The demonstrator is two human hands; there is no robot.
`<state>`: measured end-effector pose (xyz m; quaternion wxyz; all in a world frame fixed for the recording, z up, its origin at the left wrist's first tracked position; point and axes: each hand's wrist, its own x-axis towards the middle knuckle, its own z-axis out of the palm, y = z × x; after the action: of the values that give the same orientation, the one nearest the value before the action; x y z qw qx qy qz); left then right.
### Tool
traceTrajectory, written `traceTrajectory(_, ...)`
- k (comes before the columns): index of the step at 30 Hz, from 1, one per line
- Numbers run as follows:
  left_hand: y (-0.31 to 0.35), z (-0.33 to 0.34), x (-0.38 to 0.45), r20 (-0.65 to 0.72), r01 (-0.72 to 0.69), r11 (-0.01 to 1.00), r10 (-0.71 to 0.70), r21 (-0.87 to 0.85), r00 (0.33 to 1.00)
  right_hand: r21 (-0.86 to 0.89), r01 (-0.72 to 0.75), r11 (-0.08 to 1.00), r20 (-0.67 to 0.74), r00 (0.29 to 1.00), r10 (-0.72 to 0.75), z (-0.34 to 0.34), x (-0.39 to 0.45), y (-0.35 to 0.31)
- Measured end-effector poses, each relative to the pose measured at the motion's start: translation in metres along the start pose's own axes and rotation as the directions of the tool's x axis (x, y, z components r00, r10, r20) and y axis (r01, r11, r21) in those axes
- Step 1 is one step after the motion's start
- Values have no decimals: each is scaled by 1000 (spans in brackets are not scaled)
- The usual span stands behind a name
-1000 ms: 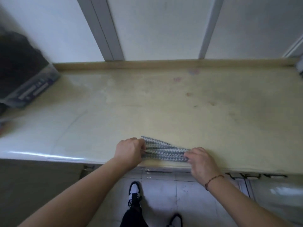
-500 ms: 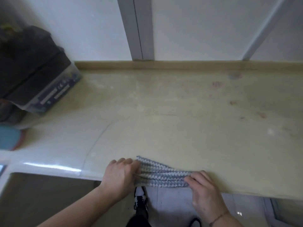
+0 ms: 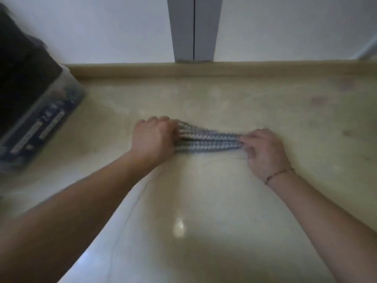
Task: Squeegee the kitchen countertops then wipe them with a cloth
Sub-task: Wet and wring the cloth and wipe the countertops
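Both hands grip a bunched grey cloth (image 3: pixel 208 139) flat on the tabletop (image 3: pixel 204 211): left hand (image 3: pixel 154 138) clamped on its 9 o'clock end, right hand (image 3: pixel 264 151) pinching its 3 o'clock end. A dark box (image 3: pixel 30 103) sits at 10 o'clock.

Countertop (image 3: pixel 255 103) bare right and near; dark box (image 3: pixel 34 103) blocks left; backsplash ledge (image 3: pixel 204 68) bounds rear.

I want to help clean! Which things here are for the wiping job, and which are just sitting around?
For the job: the striped cloth, gripped by the left hand and the right hand; the countertop.

Just sitting there: the dark appliance at the left; stains on the counter.
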<state>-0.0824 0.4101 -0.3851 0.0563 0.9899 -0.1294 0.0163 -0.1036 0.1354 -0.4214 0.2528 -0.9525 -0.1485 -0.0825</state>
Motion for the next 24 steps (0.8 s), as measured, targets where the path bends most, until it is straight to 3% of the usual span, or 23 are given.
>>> traceTrajectory(5,-28,-3,101,39,168,985,-169,30,985,-85,-183,979,-11,983,183,13,109,7)
traceTrajectory(11,-52,3,146,-59,207,978,-208,-13,976,-37,-396,917,-52,917,394,34,170,13)
traceTrajectory(16,-61,8,146,-124,144,989,-147,-33,981,21,-504,863,-86,859,504,39,188,2)
traceTrajectory(20,-77,2,141,-101,194,980,-198,-47,975,15,-514,858,2,858,514,44,192,-17)
traceTrajectory(24,-132,-6,117,-94,270,960,-262,79,960,-20,-361,932,97,927,361,67,194,-63)
